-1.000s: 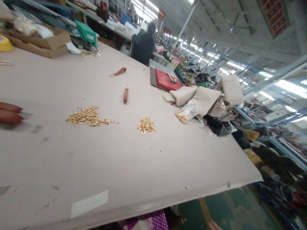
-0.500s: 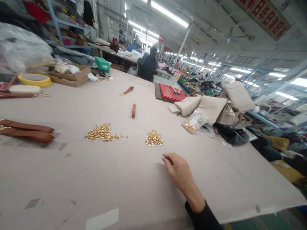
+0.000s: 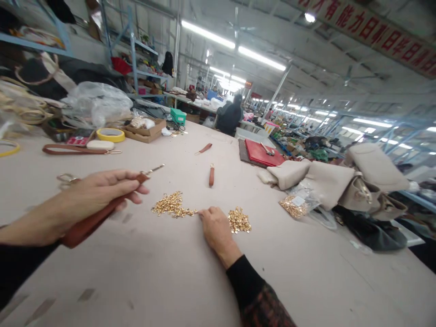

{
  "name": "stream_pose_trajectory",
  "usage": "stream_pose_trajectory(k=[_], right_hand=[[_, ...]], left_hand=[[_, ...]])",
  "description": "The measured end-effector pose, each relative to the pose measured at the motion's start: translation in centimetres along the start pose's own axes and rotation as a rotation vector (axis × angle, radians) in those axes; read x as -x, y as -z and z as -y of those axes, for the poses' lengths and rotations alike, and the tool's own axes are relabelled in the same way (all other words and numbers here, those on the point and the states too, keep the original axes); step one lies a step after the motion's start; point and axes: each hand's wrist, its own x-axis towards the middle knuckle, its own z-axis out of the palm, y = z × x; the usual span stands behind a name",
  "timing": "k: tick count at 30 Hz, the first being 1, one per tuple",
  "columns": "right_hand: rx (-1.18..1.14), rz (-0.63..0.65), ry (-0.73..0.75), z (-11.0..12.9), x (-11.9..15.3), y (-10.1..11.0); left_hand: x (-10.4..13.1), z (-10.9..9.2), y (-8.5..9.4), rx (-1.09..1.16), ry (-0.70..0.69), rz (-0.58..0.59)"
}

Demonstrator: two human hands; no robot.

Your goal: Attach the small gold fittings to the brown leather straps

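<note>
My left hand (image 3: 102,193) is closed on a brown leather strap (image 3: 90,225) with a metal clasp pointing right from the fingertips. The fingertips of my right hand (image 3: 216,229) are pinched at the right end of a larger pile of small gold pieces (image 3: 170,203); whatever lies between them is too small to make out. Just right of that hand sits a smaller gold pile (image 3: 239,220). Beyond the piles, a short brown strap with a gold ring (image 3: 211,175) lies on the table, and another short strap (image 3: 205,148) is farther back.
Yellow tape (image 3: 111,135), an open cardboard box (image 3: 145,131) and a green device (image 3: 178,116) stand at the back left. On the right are a red folder (image 3: 262,153), a plastic bag of gold pieces (image 3: 295,205) and beige bags (image 3: 329,184). A person (image 3: 230,116) sits in the background.
The view has turned left. My left hand has come into view holding the strap. My right hand has moved left from below the smaller pile to the edge of the larger one.
</note>
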Motion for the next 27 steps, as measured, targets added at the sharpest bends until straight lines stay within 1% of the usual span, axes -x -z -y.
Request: stream_pose_trajectory(k=[3, 4, 6, 7, 9, 10, 12, 14, 15, 17, 19, 21, 24, 27], right_hand=[[0.076, 0.016, -0.043, 0.3, -1.1, -0.1], [0.098, 0.02, -0.061, 0.3, -1.3, -0.3], [0.087, 0.017, -0.101, -0.2, -1.7, -0.8], [0.024, 0.001, -0.133, -0.6, -1.8, -1.0], [-0.187, -0.07, -0.195, -1.4, -1.7, -0.8], [-0.328, -0.114, -0.228, -1.7, -1.4, -0.5], [-0.646, -0.197, -0.309, -2.3, -0.7, 0.5], [-0.96, -0.252, -0.418, -2.8, 0.0, 1.7], [-1.085, -0.259, -0.454, -3.0, 0.4, 2.2], [-1.272, -0.224, -0.492, -3.0, 1.0, 2.9], [-1.388, -0.151, -0.473, -2.6, 1.5, 3.4], [-1.45, -0.098, -0.441, -1.9, 1.8, 3.5], [-1.446, -0.1, -0.43, -1.3, 1.7, 3.2], [-1.396, -0.115, -0.422, -1.2, 1.6, 2.8]], left_hand=[[-2.2, 0.2, -5.5, 0.28, -0.028, 0.21], [-2.8, 0.3, -7.4, 0.348, -0.039, 0.249], [-4.0, 1.0, -10.9, 0.424, -0.057, 0.296], [-4.4, 1.5, -12.2, 0.441, -0.073, 0.301], [-5.0, 2.8, -14.1, 0.442, -0.114, 0.291], [-5.1, 3.6, -14.6, 0.431, -0.135, 0.283], [-4.8, 4.8, -14.9, 0.407, -0.162, 0.287], [-4.3, 5.5, -15.0, 0.405, -0.159, 0.333], [-4.0, 5.6, -15.0, 0.407, -0.149, 0.367], [-3.6, 5.4, -15.2, 0.394, -0.133, 0.415], [-3.1, 4.9, -15.5, 0.36, -0.145, 0.442], [-2.8, 4.4, -15.7, 0.332, -0.172, 0.458], [-2.4, 4.2, -15.8, 0.326, -0.171, 0.481], [-2.2, 4.3, -15.8, 0.335, -0.164, 0.513]])
